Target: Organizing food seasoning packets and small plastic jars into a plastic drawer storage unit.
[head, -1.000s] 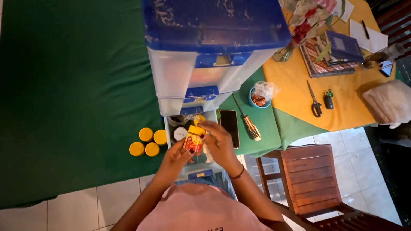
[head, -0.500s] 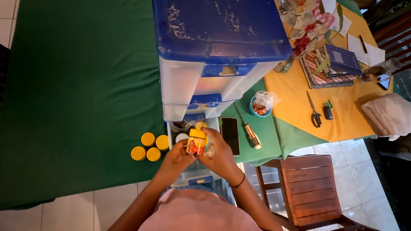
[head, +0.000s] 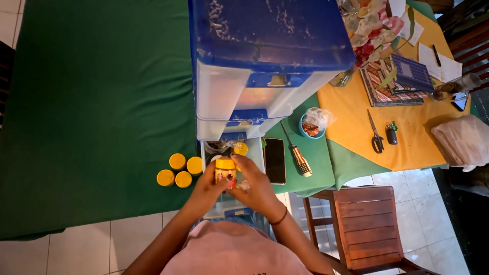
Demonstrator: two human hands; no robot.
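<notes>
From the head camera, looking down: both hands grip a small yellow-lidded jar point(head: 225, 171) above an open drawer point(head: 257, 153) of a blue-topped plastic drawer unit point(head: 265, 35). The left hand point(head: 206, 191) wraps its side; the right hand point(head: 257, 186) seems to pinch it. Four yellow-lidded jars point(head: 179, 170) stand left, on the green tabletop point(head: 97, 112).
</notes>
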